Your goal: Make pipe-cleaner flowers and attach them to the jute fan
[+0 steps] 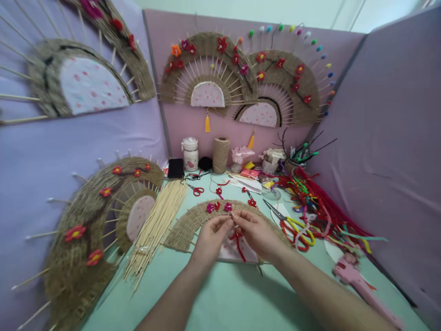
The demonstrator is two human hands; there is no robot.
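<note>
purple fabric panels stand around a pale green table (pixel 220 294), and finished jute fans with red flowers hang on them. on the table in front of me lies a half-round fan of woven jute twine (pixel 193 225) with small pink and red flowers on its far edge.

my left hand (pixel 210 239) and my right hand (pixel 257 234) meet just above this fan. both are closed in a pinch on a red pipe cleaner piece (pixel 237 239); the fingertips nearly touch each other, and the red ends hang down between my palms.

left of the fan is a bundle of thin bamboo sticks (pixel 156 227). right of it lie scissors with red and yellow handles (pixel 292 225), near a heap of coloured pipe cleaners (pixel 320 207). a pink glue gun (pixel 358 280) lies near right. far behind stands a spool of jute twine (pixel 221 155).
</note>
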